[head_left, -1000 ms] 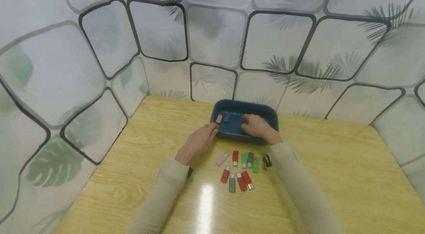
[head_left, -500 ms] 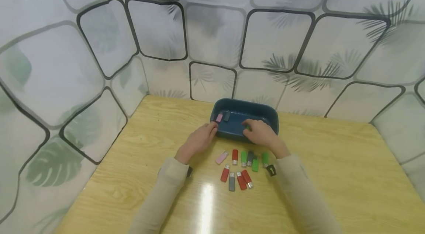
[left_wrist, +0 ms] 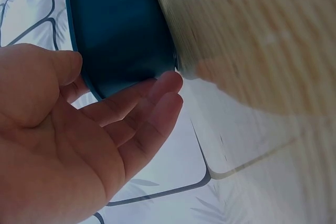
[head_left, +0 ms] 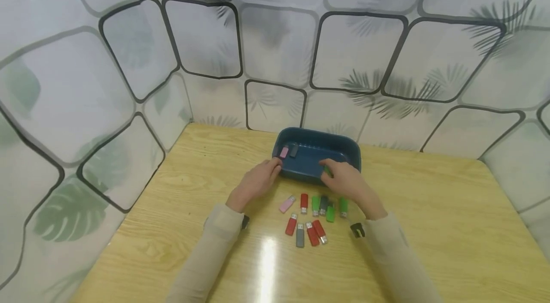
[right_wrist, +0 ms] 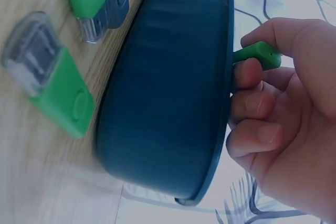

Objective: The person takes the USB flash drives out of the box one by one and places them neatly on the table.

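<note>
My left hand (head_left: 255, 181) grips the dark blue plastic tub (head_left: 311, 157) at its front left corner; in the left wrist view the thumb lies at the rim and the fingers reach along the outer wall. At the tub's front right rim, my right hand (head_left: 347, 181) pinches a green USB stick (right_wrist: 260, 55) between thumb and forefinger. The stick's far end is hidden behind the tub wall in the right wrist view. Inside the tub, on the left, lie a pink USB stick (head_left: 284, 152) and a dark grey USB stick (head_left: 294, 151).
Several USB sticks lie in front of the tub on the wooden table (head_left: 429, 217), among them a pink one (head_left: 287, 204), a red one (head_left: 304, 203), a grey one (head_left: 300, 236) and a green one (head_left: 343, 206). A patterned wall (head_left: 275, 40) rises behind the tub.
My right hand has drawn back to the right and towards me, from inside the tub to its front rim, holding the green USB stick. The left hand stays at the corner.
</note>
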The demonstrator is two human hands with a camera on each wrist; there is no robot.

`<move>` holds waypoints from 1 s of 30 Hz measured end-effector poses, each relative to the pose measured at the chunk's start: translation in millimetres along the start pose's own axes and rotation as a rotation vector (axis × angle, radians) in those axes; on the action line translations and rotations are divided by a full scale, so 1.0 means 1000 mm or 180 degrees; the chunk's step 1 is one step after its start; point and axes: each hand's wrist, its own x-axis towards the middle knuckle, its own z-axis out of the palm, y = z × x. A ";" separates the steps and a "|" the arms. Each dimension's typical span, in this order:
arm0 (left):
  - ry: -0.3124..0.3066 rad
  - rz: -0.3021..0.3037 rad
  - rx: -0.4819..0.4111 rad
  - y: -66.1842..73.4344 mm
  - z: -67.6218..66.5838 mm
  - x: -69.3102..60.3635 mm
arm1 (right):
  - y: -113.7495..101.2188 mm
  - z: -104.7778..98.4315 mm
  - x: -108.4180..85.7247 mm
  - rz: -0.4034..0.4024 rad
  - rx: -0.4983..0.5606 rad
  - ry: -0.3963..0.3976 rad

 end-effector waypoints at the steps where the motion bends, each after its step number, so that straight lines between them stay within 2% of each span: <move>1: -0.0004 -0.0001 0.0005 0.000 0.000 0.000 | 0.001 0.000 -0.003 -0.0013 0.0020 0.0022; 7: -0.0032 -0.0025 -0.0007 0.000 0.000 0.000 | 0.007 0.003 -0.021 -0.0047 0.0150 0.0153; 15: -0.0042 -0.0114 -0.0060 0.001 0.000 0.001 | 0.019 0.001 -0.040 0.0135 0.0352 0.0118; 22: -0.0039 -0.0037 -0.0052 0.000 0.000 0.001 | 0.034 -0.003 -0.046 0.0202 0.0462 0.0134; 30: -0.0019 -0.0054 -0.0050 0.001 -0.001 -0.001 | 0.049 -0.006 -0.059 0.0183 0.0425 0.0178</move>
